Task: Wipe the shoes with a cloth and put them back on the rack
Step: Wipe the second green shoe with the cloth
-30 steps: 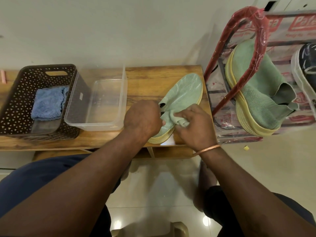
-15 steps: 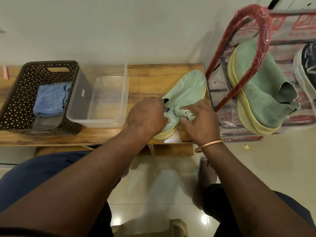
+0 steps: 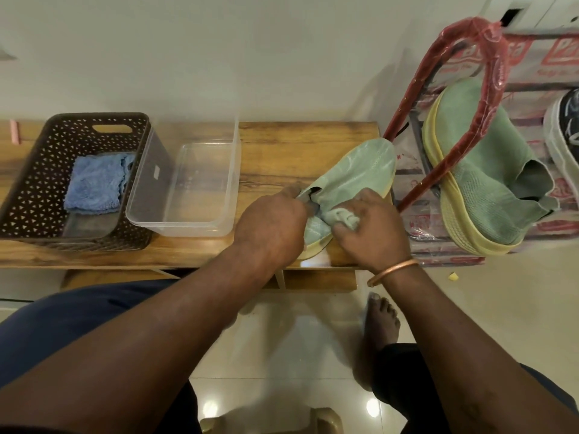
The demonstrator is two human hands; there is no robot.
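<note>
- Nearest to the camera, a bare foot (image 3: 382,321) stood on the tiled floor (image 3: 282,355) just below the edge of the worktop (image 3: 275,145). The person seemed to sit close to it, so both arms reached the work without stretching.
- The left hand (image 3: 272,223) was curled round the heel end of the green shoe (image 3: 354,173), with the thumb at the opening. I judge that this grip was there to steady the shoe against the push of the wiping.
- The right hand (image 3: 372,233), with a copper bangle (image 3: 393,270) on its wrist, gripped a bunched pale green cloth (image 3: 343,218) and pressed it on the side of the shoe, near the opening.
- The green shoe lay on the right end of the worktop with its toe pointing away, just beside the rack (image 3: 496,73). From that place the way back was probably short.
- To the left stood a clear plastic box (image 3: 147,195). I could see nothing in it.
- Touching it was a dark basket (image 3: 31,189) with a blue cloth (image 3: 94,183) inside, perhaps a spare one.
- Farther right, the matching shoe (image 3: 488,183) leaned on the rack behind the red frame, and a dark shoe (image 3: 564,136) stood near it. Whether these were already wiped, I cannot tell.
</note>
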